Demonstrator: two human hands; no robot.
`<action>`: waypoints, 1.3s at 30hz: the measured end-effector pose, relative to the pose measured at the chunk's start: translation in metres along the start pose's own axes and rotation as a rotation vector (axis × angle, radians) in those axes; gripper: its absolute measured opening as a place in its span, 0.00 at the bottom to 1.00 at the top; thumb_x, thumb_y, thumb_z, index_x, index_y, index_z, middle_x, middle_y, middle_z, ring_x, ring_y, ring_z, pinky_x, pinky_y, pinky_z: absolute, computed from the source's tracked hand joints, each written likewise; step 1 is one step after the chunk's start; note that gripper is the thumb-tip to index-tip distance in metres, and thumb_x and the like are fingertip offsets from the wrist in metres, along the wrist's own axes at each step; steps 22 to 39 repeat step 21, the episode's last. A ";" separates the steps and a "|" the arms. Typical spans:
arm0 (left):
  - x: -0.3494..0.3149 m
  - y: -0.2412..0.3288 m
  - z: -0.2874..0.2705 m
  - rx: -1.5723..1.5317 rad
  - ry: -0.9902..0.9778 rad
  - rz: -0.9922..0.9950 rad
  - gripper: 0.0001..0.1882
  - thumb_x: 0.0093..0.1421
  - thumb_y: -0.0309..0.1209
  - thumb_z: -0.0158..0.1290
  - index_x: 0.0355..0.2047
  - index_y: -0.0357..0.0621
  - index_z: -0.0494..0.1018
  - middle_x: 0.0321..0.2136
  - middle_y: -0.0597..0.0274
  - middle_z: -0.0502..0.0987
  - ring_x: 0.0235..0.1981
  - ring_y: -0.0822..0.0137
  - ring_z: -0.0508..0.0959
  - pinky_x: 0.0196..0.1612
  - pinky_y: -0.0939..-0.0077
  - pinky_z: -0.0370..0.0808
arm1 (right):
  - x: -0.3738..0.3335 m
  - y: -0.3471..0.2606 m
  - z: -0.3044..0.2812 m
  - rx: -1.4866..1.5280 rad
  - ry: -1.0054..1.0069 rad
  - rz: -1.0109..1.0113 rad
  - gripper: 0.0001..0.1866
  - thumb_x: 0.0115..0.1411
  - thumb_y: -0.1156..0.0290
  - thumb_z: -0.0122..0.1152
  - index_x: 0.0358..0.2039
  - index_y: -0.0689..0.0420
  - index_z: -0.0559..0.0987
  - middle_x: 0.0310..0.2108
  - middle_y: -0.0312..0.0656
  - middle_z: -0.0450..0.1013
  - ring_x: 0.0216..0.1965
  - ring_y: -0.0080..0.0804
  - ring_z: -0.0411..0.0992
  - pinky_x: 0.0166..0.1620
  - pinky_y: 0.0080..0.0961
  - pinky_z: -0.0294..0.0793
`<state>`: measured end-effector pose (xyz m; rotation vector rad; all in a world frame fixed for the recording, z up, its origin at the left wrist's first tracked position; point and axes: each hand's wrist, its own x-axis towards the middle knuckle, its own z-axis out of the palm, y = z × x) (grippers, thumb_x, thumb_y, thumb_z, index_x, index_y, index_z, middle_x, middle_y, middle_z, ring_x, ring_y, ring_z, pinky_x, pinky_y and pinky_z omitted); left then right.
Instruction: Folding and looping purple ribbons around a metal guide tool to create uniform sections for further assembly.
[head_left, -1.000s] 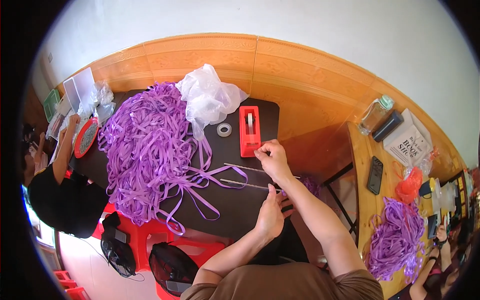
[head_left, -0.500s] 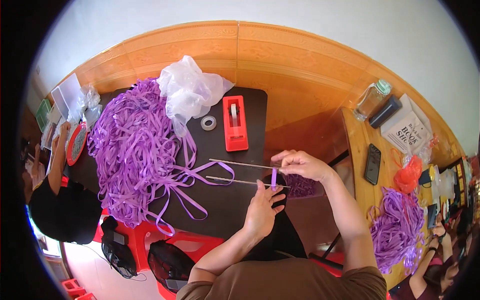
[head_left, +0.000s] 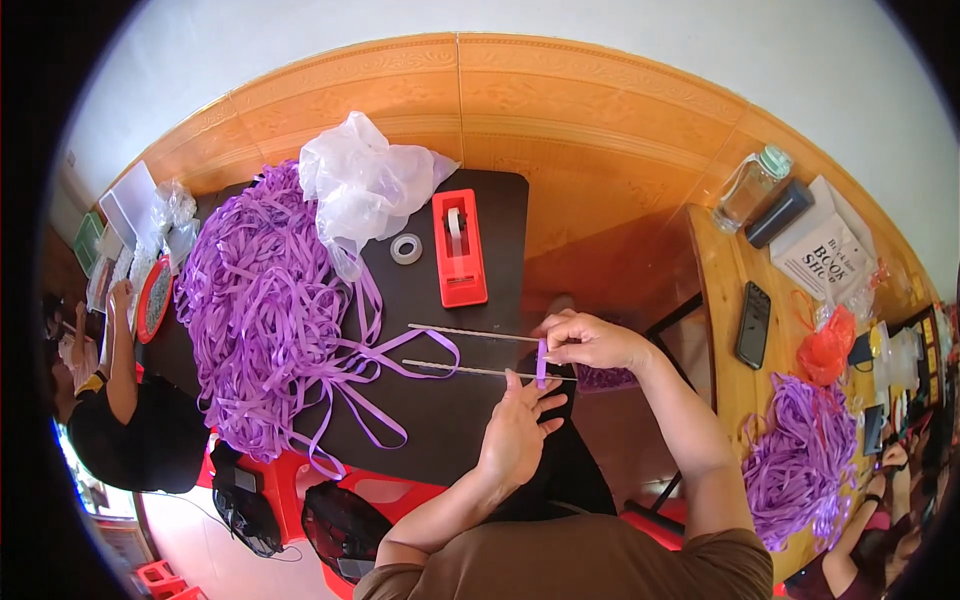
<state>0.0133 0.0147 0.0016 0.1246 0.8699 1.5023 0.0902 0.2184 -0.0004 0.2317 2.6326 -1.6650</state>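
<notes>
Two thin metal rods lie roughly parallel above the dark table's right edge, an upper rod (head_left: 470,331) and a lower rod (head_left: 465,371). A short purple ribbon band (head_left: 542,362) spans them near their right ends. My left hand (head_left: 514,432) has its thumb against the lower rod, which passes between thumb and fingers; the other fingers are spread. At the band's upper part my right hand (head_left: 598,341) pinches the ribbon between thumb and fingertips. A loose ribbon loop (head_left: 452,346) crosses the rods' left ends and trails to a big purple ribbon heap (head_left: 255,310).
On the dark table (head_left: 505,215) are a red tape dispenser (head_left: 461,275), a tape roll (head_left: 406,249) and a white plastic bag (head_left: 365,185). The wooden table (head_left: 720,290) at right bears a phone (head_left: 753,325), bottle (head_left: 750,190) and ribbon pile (head_left: 800,460). Other people sit both sides.
My right hand has come down slightly, closer to the purple band, its fingertips now pinching there. My left hand stays at the lower rod. The whole view has shifted slightly.
</notes>
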 end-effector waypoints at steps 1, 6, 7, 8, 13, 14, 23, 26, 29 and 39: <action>0.000 0.000 0.000 0.001 -0.001 0.000 0.40 0.64 0.61 0.27 0.57 0.36 0.61 0.54 0.56 0.65 0.52 0.61 0.63 0.51 0.65 0.58 | 0.001 0.000 0.001 0.001 -0.001 0.000 0.09 0.55 0.70 0.62 0.22 0.58 0.74 0.33 0.34 0.69 0.45 0.32 0.62 0.51 0.30 0.58; 0.000 0.000 0.000 -0.003 -0.004 0.005 0.39 0.64 0.61 0.27 0.57 0.37 0.61 0.54 0.56 0.64 0.53 0.61 0.63 0.51 0.65 0.58 | 0.001 -0.005 0.003 -0.076 0.049 -0.033 0.08 0.55 0.71 0.61 0.21 0.57 0.74 0.28 0.33 0.67 0.40 0.31 0.60 0.48 0.28 0.59; 0.000 0.000 0.000 -0.003 -0.005 0.005 0.39 0.64 0.61 0.27 0.57 0.37 0.61 0.54 0.56 0.64 0.53 0.61 0.63 0.51 0.65 0.58 | 0.001 -0.006 0.004 -0.075 0.048 -0.032 0.08 0.55 0.71 0.61 0.21 0.57 0.74 0.28 0.33 0.67 0.40 0.31 0.60 0.48 0.28 0.59; 0.000 0.000 -0.001 -0.004 -0.004 0.004 0.39 0.64 0.61 0.27 0.57 0.37 0.61 0.54 0.56 0.64 0.53 0.61 0.63 0.51 0.65 0.58 | 0.002 -0.006 0.004 -0.103 0.054 -0.032 0.08 0.54 0.71 0.61 0.21 0.57 0.74 0.28 0.33 0.66 0.39 0.31 0.60 0.47 0.28 0.59; 0.000 -0.001 -0.001 0.001 0.002 0.005 0.39 0.64 0.61 0.28 0.57 0.37 0.61 0.54 0.56 0.64 0.53 0.61 0.63 0.51 0.65 0.58 | 0.001 -0.010 0.007 -0.179 0.098 0.007 0.08 0.51 0.71 0.62 0.20 0.57 0.73 0.27 0.34 0.66 0.38 0.31 0.61 0.45 0.28 0.60; 0.000 -0.001 0.000 0.000 0.001 0.004 0.39 0.64 0.61 0.28 0.57 0.37 0.61 0.54 0.56 0.64 0.53 0.61 0.63 0.51 0.65 0.58 | 0.001 -0.007 0.008 -0.188 0.116 0.003 0.09 0.51 0.70 0.63 0.19 0.57 0.73 0.27 0.34 0.67 0.37 0.32 0.61 0.45 0.29 0.60; 0.000 -0.001 -0.001 0.002 0.003 0.003 0.40 0.63 0.61 0.28 0.58 0.37 0.60 0.55 0.55 0.64 0.53 0.61 0.63 0.51 0.66 0.58 | 0.006 -0.012 0.010 -0.141 0.119 0.169 0.13 0.48 0.62 0.64 0.15 0.54 0.73 0.32 0.32 0.73 0.45 0.34 0.63 0.52 0.43 0.58; 0.000 -0.001 -0.001 0.002 0.003 0.003 0.40 0.63 0.61 0.28 0.58 0.37 0.60 0.55 0.55 0.64 0.53 0.61 0.63 0.51 0.66 0.58 | 0.006 -0.012 0.010 -0.141 0.119 0.169 0.13 0.48 0.62 0.64 0.15 0.54 0.73 0.32 0.32 0.73 0.45 0.34 0.63 0.52 0.43 0.58; 0.000 -0.001 -0.001 0.002 0.003 0.003 0.40 0.63 0.61 0.28 0.58 0.37 0.60 0.55 0.55 0.64 0.53 0.61 0.63 0.51 0.66 0.58 | 0.006 -0.012 0.010 -0.141 0.119 0.169 0.13 0.48 0.62 0.64 0.15 0.54 0.73 0.32 0.32 0.73 0.45 0.34 0.63 0.52 0.43 0.58; 0.000 -0.001 -0.001 0.002 0.003 0.003 0.40 0.63 0.61 0.28 0.58 0.37 0.60 0.55 0.55 0.64 0.53 0.61 0.63 0.51 0.66 0.58 | 0.006 -0.012 0.010 -0.141 0.119 0.169 0.13 0.48 0.62 0.64 0.15 0.54 0.73 0.32 0.32 0.73 0.45 0.34 0.63 0.52 0.43 0.58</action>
